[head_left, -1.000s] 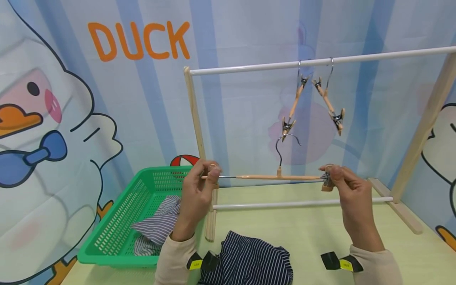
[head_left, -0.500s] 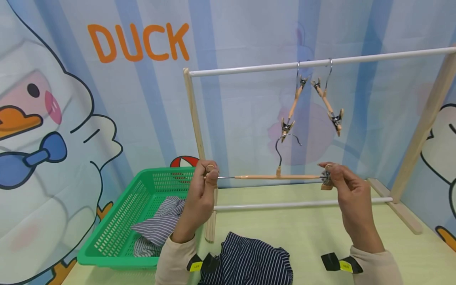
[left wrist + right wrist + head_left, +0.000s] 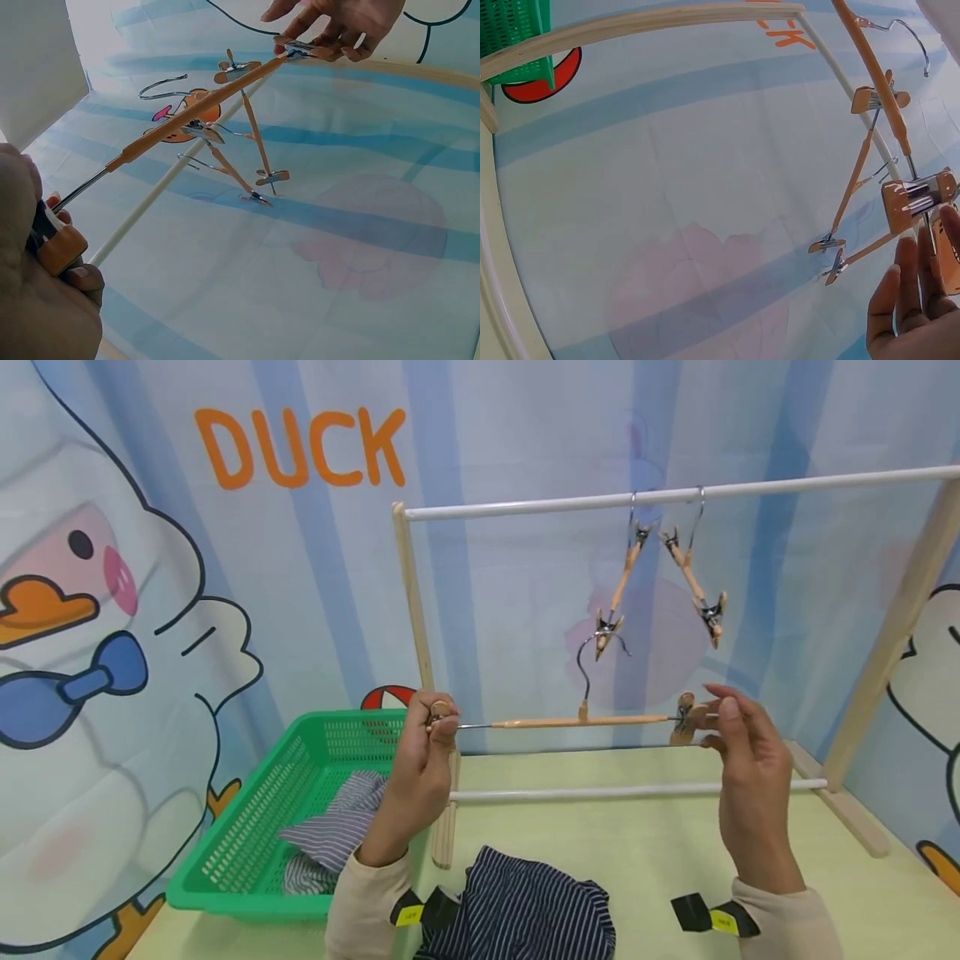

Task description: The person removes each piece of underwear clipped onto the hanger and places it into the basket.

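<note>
A clip hanger [image 3: 585,721] with a wooden-coloured bar and a metal hook is held level in front of the rack, hook upward. My left hand [image 3: 422,760] grips the clip at its left end, largely hiding that clip. At the other end, the right clip [image 3: 683,718] is in plain view, turned upright on its rod. My right hand [image 3: 753,777] is beside this clip with its fingers loosened; in the right wrist view the fingers [image 3: 906,277] are nearly straight, at the clip's edge. A dark striped garment [image 3: 536,906] lies on the table below the hanger.
Two more clip hangers [image 3: 626,572] dangle from the white top rail [image 3: 525,507] of a wooden rack, behind the held one. To the left stands a green basket [image 3: 225,906] containing striped cloth [image 3: 337,831]. A lower white rail [image 3: 585,793] crosses near the tabletop.
My right hand has loosened its pinch and shifted slightly right, and the right clip has swung upright into view. The hanger has risen slightly. My left hand keeps its grip.
</note>
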Tool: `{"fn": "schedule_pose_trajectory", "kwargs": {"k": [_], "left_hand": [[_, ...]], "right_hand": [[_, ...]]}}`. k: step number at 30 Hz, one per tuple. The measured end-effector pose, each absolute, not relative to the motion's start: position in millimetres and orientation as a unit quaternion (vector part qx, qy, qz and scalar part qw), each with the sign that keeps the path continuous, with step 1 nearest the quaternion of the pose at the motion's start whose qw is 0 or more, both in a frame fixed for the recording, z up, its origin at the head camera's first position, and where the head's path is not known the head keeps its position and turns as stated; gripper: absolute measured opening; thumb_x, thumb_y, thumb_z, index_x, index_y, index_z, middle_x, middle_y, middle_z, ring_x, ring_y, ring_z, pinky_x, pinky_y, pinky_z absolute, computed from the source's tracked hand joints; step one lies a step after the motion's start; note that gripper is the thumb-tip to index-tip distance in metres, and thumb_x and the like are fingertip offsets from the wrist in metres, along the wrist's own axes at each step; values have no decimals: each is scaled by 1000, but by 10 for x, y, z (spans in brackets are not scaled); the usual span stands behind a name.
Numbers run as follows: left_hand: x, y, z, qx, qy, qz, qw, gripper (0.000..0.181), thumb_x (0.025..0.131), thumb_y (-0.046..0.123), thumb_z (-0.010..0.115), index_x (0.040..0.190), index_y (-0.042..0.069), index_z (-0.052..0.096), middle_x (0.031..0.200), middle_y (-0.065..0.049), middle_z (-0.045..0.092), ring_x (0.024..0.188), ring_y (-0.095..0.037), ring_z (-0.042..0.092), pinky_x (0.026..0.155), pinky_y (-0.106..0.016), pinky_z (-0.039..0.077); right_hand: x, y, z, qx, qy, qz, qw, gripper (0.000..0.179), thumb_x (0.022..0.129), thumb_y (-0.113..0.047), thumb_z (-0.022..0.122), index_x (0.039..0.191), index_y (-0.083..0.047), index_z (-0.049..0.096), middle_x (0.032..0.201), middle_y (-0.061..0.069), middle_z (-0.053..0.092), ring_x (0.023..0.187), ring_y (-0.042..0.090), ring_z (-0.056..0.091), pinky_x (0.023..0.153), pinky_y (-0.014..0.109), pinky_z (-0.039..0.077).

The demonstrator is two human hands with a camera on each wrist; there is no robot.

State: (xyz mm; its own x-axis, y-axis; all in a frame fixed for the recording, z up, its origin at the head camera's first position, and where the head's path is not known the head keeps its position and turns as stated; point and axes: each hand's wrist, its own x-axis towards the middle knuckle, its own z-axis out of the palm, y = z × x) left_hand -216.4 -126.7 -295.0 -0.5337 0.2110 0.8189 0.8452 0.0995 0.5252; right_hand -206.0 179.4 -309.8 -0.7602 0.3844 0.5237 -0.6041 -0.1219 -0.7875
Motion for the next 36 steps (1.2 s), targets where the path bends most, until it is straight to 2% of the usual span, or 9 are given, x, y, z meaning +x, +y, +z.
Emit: {"fn": "schedule_pose_trajectory", "kwargs": {"k": [4, 8, 16, 21, 27, 31, 36], "left_hand": [[-2195, -1280, -2932, -392, -672, -554, 297, 16, 107, 7, 33, 96, -4, 28, 93, -5, 28, 70, -11, 21, 67, -27, 23], [-2186, -1315, -2928, -373, -671, -567, 299, 21, 107, 15, 33, 95, -1, 27, 93, -5, 28, 70, -11, 21, 68, -26, 23], [-2197, -1379, -2913, -354, -679, -555, 325, 38, 107, 28, 32, 99, -9, 30, 93, 2, 29, 72, -10, 26, 69, -24, 28], [-2181, -1438, -2874, -334, -681, -568, 321, 44, 106, 34, 31, 101, -10, 31, 94, 1, 31, 71, -9, 25, 71, -23, 28], [-2186, -1505, -2850, -307, -693, -563, 328, 40, 106, 34, 31, 101, -6, 32, 97, 1, 34, 72, -10, 28, 72, -23, 29], [-2197, -1545, -2849, -301, -692, -562, 338, 40, 106, 34, 33, 101, -6, 33, 94, 1, 34, 70, -10, 26, 69, -24, 28], [-2180, -1574, -2844, -292, -695, -568, 330, 24, 108, 27, 34, 102, 4, 35, 91, -1, 32, 69, -11, 23, 69, -26, 26]], "right_hand": [[-2064, 1814, -3087, 80, -535, 754, 373, 29, 102, -19, 55, 123, 0, 64, 114, 1, 63, 97, 13, 59, 80, 19, 47], [-2065, 1820, -3088, 72, -525, 754, 389, 28, 101, -20, 57, 118, 1, 65, 121, 2, 60, 97, 13, 58, 80, 19, 48], [-2066, 1809, -3082, 66, -502, 762, 403, 17, 100, -17, 59, 106, -5, 68, 118, 6, 55, 95, 16, 56, 77, 19, 47], [-2066, 1794, -3062, 59, -495, 762, 414, 13, 100, -16, 60, 102, -7, 69, 115, 5, 55, 94, 15, 56, 76, 19, 47], [-2068, 1757, -3060, 60, -494, 763, 413, 13, 99, -15, 60, 101, -7, 70, 112, 5, 55, 93, 17, 56, 75, 19, 46], [-2061, 1729, -3062, 56, -494, 766, 407, 12, 99, -16, 60, 100, -8, 70, 112, 4, 57, 93, 17, 56, 75, 19, 46], [-2048, 1687, -3061, 59, -504, 765, 397, 13, 99, -16, 60, 100, -8, 70, 111, 4, 58, 91, 16, 56, 74, 20, 47]]}}
